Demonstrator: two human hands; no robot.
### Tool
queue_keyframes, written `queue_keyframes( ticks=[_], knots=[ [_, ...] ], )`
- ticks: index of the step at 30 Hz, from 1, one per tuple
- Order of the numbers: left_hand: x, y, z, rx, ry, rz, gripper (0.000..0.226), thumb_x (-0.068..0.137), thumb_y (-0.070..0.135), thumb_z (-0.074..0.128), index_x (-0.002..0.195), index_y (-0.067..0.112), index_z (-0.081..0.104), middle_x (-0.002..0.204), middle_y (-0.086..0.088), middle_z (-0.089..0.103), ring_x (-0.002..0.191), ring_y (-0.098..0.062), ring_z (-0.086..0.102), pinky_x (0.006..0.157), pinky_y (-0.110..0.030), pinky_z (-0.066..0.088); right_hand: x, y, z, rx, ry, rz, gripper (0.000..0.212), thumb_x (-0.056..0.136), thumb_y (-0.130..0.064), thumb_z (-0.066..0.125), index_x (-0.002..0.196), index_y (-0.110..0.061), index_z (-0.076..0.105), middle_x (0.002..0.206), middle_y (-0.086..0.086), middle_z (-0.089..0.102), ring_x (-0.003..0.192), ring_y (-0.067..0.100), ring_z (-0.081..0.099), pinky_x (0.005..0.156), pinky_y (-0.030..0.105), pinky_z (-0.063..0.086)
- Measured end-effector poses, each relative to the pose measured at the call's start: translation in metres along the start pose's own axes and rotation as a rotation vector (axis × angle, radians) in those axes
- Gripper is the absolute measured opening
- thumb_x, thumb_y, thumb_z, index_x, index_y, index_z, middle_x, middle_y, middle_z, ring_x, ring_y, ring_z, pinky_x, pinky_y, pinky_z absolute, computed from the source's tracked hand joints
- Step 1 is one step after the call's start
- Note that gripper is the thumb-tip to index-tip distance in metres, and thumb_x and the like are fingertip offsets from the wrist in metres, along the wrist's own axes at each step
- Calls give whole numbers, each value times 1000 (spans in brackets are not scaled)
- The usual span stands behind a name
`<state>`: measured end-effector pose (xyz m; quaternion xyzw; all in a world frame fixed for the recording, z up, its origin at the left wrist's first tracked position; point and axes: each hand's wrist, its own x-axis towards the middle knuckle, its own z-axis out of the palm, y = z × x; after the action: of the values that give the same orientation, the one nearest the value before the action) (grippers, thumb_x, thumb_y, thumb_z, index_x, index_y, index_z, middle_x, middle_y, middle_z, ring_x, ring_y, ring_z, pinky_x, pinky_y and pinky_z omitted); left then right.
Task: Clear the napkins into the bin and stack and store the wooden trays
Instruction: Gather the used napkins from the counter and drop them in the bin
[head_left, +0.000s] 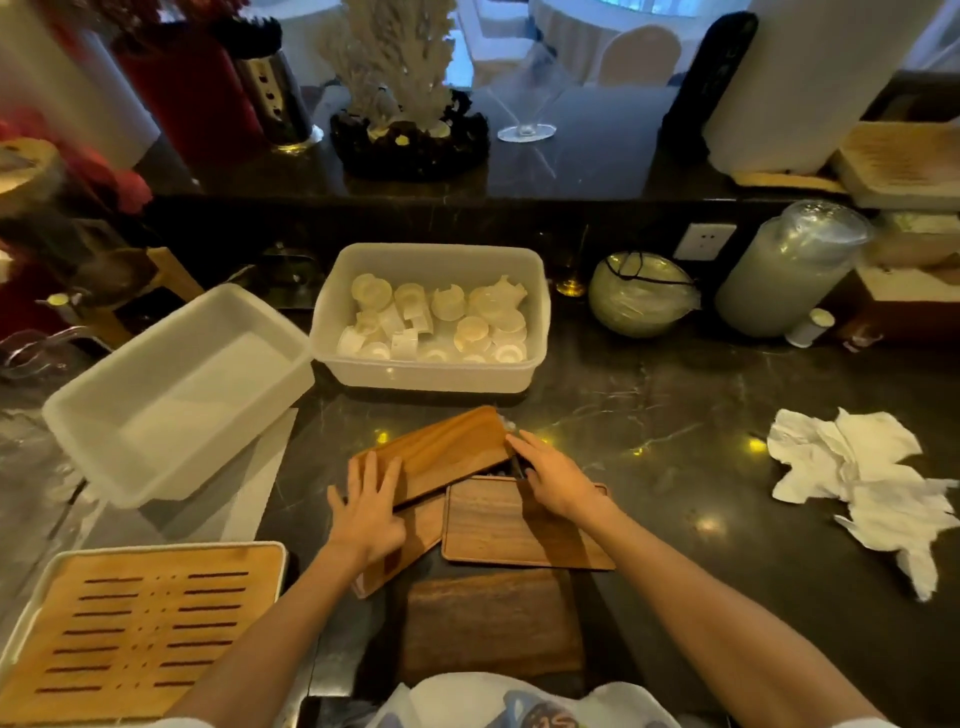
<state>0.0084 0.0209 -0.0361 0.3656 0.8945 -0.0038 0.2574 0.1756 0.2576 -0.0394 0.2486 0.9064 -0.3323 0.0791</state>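
Several wooden trays lie on the dark counter in front of me. The top tray (441, 451) is tilted and held at both ends: my left hand (370, 506) presses its near left end, my right hand (553, 475) grips its right end. A second tray (511, 530) lies flat under my right wrist, a third (415, 538) pokes out beneath my left hand, and a darker one (493, 621) sits nearest me. Crumpled white napkins (862, 483) lie on the counter to the right, apart from both hands.
An empty translucent plastic tub (171, 384) stands at the left. A second tub (434, 317) behind the trays holds several small white cups. A slatted bamboo tea tray (140, 629) sits near left. A wrapped bowl (641, 293) and a plastic jar (789, 270) stand back right.
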Motion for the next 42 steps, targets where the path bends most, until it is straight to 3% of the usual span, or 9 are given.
queue_keyframes(
  ticks=[2, 6, 13, 16, 21, 25, 31, 36, 42],
  knots=[
    [2, 28, -5, 32, 96, 68, 77, 86, 28, 50, 154, 21, 14, 164, -10, 3, 151, -34, -6, 117, -65, 5, -21, 17, -14, 40, 101, 13, 54, 97, -12, 49, 148, -22, 36, 155, 3, 35, 141, 19, 34, 115, 31, 28],
    [17, 116, -11, 24, 247, 282, 60, 85, 21, 52, 143, 20, 37, 156, -6, 31, 147, -27, 22, 120, -52, 18, -78, 76, -46, 73, 229, 98, 40, 97, -20, 52, 138, -19, 52, 141, 1, 54, 131, 17, 47, 109, 31, 38],
    [26, 309, 17, -36, 292, 557, 46, 87, 15, 54, 134, 15, 53, 140, -5, 54, 131, -22, 48, 112, -38, 35, -180, 211, -123, 127, 412, 287, 24, 95, -21, 58, 116, -16, 68, 116, 2, 68, 110, 17, 61, 97, 33, 47],
    [20, 385, 32, -52, 277, 574, 42, 90, 14, 50, 132, 13, 56, 133, -6, 60, 124, -24, 54, 107, -35, 40, -219, 270, -153, 174, 486, 343, 19, 94, -24, 59, 108, -19, 71, 108, 0, 70, 103, 16, 62, 91, 35, 50],
    [9, 485, 71, -128, 198, 538, 34, 97, 18, 45, 128, 14, 58, 122, -7, 66, 111, -26, 62, 93, -39, 50, -269, 358, -180, 118, 584, 430, 13, 93, -25, 59, 99, -24, 71, 99, -4, 70, 87, 11, 62, 72, 24, 44],
    [8, 547, 95, -109, 191, 521, 27, 97, 13, 44, 117, 9, 61, 117, -9, 66, 108, -28, 61, 89, -42, 51, -283, 394, -193, 40, 461, 481, 21, 92, -25, 58, 113, -27, 64, 113, -1, 61, 93, 15, 61, 76, 30, 50],
    [46, 597, 103, 15, 127, 570, 37, 92, 10, 48, 129, 10, 49, 132, -11, 51, 118, -31, 50, 90, -45, 49, -260, 401, -187, -149, 172, 335, 59, 85, -35, 68, 138, -31, 44, 141, 0, 43, 124, 25, 48, 91, 44, 51],
    [71, 597, 117, 193, 15, 487, 41, 91, 5, 49, 131, 13, 47, 137, -11, 47, 122, -34, 46, 96, -47, 47, -255, 415, -168, -138, 83, 353, 49, 90, -23, 61, 137, -22, 46, 132, 5, 45, 124, 25, 44, 89, 43, 50],
    [53, 583, 130, 33, 85, 429, 23, 93, 9, 49, 114, 9, 58, 123, -12, 57, 108, -27, 56, 90, -33, 47, -268, 426, -159, -59, 178, 316, 34, 93, -17, 52, 126, -19, 57, 123, 3, 52, 115, 23, 50, 83, 41, 51]
  ],
)
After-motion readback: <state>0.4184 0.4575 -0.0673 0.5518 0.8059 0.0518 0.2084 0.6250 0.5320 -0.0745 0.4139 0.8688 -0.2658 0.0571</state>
